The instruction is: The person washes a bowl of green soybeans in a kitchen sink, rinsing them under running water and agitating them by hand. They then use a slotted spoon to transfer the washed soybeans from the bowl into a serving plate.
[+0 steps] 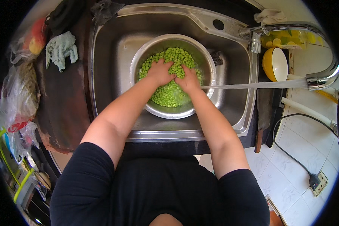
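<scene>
Pressing into a mass of shelled green beans (166, 98), both bare hands work inside a round metal bowl (136, 64) set in a stainless steel sink (115, 56). Left hand (161, 73): back uppermost, lying on the beans left of the bowl's middle, fingers pointing away from the body. Right hand (188, 81): just beside it, to the right, thumb side toward the left hand. Fingertips of both are partly sunk among the beans; cannot tell whether either hand is closed around any. Beans cover the visible bottom of the bowl. A water stream (248, 85) leaves the curved faucet (322, 78) at right and reaches the bowl near the right wrist. A dark clump (216, 58) lies in the sink just beyond the bowl's right rim. Right of the sink: a bowl, yellow outside and white inside (278, 64), tilted; nearer the body, a broad-bladed knife (264, 107), wooden handle toward the person. Left of the sink: a crumpled pale cloth (61, 51) on the dark counter (64, 101), with clear plastic bags (19, 90) farther left. A black plug (314, 181) sits in a wall socket, lower right.
</scene>
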{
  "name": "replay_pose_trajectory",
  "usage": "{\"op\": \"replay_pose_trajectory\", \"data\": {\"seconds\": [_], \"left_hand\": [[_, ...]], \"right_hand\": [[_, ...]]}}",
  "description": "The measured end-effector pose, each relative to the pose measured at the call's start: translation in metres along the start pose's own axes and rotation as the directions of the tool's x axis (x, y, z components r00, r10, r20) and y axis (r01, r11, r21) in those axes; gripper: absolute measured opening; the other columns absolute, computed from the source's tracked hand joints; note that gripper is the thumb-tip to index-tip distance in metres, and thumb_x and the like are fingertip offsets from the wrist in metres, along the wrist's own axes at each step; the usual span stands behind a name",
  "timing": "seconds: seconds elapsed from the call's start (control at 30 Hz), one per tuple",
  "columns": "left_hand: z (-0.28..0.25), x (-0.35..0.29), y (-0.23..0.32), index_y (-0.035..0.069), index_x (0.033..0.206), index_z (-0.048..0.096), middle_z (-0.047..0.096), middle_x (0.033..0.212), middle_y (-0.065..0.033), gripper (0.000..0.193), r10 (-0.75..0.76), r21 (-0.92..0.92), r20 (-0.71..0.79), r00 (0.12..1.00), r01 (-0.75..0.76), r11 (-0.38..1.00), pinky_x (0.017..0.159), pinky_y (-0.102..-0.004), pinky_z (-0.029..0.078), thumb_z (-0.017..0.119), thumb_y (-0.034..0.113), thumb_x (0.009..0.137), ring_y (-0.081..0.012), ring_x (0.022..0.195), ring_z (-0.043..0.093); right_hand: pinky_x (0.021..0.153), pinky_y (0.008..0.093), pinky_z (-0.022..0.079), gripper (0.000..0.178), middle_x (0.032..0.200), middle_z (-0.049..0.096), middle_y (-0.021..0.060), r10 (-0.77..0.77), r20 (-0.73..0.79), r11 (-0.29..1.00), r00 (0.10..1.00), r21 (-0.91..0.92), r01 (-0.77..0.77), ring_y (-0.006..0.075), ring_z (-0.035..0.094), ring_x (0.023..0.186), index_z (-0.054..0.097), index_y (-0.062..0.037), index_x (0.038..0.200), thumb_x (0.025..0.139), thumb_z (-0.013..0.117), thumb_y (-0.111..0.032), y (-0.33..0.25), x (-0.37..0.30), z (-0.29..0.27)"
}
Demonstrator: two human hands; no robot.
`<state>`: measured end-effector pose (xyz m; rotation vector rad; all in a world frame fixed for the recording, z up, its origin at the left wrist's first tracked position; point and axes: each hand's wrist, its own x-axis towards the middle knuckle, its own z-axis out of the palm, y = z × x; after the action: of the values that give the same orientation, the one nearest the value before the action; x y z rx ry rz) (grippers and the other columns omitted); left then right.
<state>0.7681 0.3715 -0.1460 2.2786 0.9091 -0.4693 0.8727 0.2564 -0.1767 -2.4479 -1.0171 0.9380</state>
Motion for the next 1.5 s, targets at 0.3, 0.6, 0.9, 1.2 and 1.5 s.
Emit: {"op": "replay_pose_trajectory", "data": {"seconds": [0.3, 0.6, 0.9, 1.2, 1.5], "left_hand": [[0.013, -0.020, -0.001, 0.008, 0.126, 0.038, 0.053, 0.114, -0.0137, 0.048, -0.176, -0.888, 0.444, 0.879, 0.458, 0.045, 0.083, -0.0369, 0.046, 0.052, 0.029, 0.085, -0.0242, 0.100, 0.055], [-0.013, -0.019, -0.003, 0.006, 0.112, 0.057, 0.060, 0.106, -0.0166, 0.036, -0.105, -0.669, -0.202, 0.974, -0.058, 0.741, 0.083, -0.0310, 0.044, 0.057, 0.018, 0.078, -0.0252, 0.096, 0.057], [-0.012, 0.013, -0.024, 0.016, 0.119, 0.053, 0.042, 0.130, -0.0122, 0.041, 0.098, -0.067, -0.276, 0.956, -0.121, 0.990, 0.095, -0.0410, 0.037, 0.053, 0.031, 0.081, -0.0325, 0.117, 0.041], [0.015, -0.013, -0.019, 0.003, 0.120, 0.050, 0.056, 0.113, -0.0152, 0.053, -0.300, -0.534, 0.083, 0.950, 0.297, 0.792, 0.084, -0.0337, 0.044, 0.057, 0.036, 0.079, -0.0263, 0.101, 0.055], [0.025, -0.023, -0.001, 0.006, 0.114, 0.051, 0.057, 0.105, -0.0109, 0.033, -0.351, -0.959, 0.265, 0.898, 0.285, 0.004, 0.078, -0.0338, 0.046, 0.052, 0.021, 0.085, -0.0206, 0.093, 0.055]], "right_hand": [[0.079, 0.0378, 0.045, 0.057, 0.115, 0.051, 0.0159, 0.253, 0.487, 0.291, 0.836, 0.786, -0.546, 0.0250, 0.054, 0.098, 0.036, -0.0013, 0.126, 0.080, 0.060, -0.025, -0.021, -0.018, 0.009], [0.077, 0.0367, 0.046, 0.040, 0.096, 0.062, 0.0182, -0.133, -0.043, 0.962, 0.990, 0.235, 0.140, 0.0328, 0.059, 0.090, 0.056, -0.0057, 0.109, 0.078, 0.059, -0.030, -0.049, -0.018, -0.046], [0.101, 0.0390, 0.027, 0.049, 0.132, 0.038, 0.0193, -0.298, -0.121, 0.954, 0.947, 0.000, 0.300, 0.0339, 0.032, 0.124, 0.051, -0.0109, 0.120, 0.077, 0.058, -0.033, -0.015, 0.011, -0.035], [0.082, 0.0413, 0.043, 0.051, 0.115, 0.052, 0.0189, 0.302, 0.358, 0.573, 0.884, 0.673, -0.468, 0.0353, 0.054, 0.098, 0.047, -0.0007, 0.119, 0.079, 0.057, -0.031, 0.009, -0.002, 0.012], [0.075, 0.0282, 0.045, 0.043, 0.099, 0.060, 0.0136, 0.147, 0.181, 0.582, 0.972, 0.779, -0.234, 0.0202, 0.058, 0.086, 0.051, 0.0044, 0.112, 0.077, 0.063, -0.017, -0.051, -0.043, -0.018]]}}
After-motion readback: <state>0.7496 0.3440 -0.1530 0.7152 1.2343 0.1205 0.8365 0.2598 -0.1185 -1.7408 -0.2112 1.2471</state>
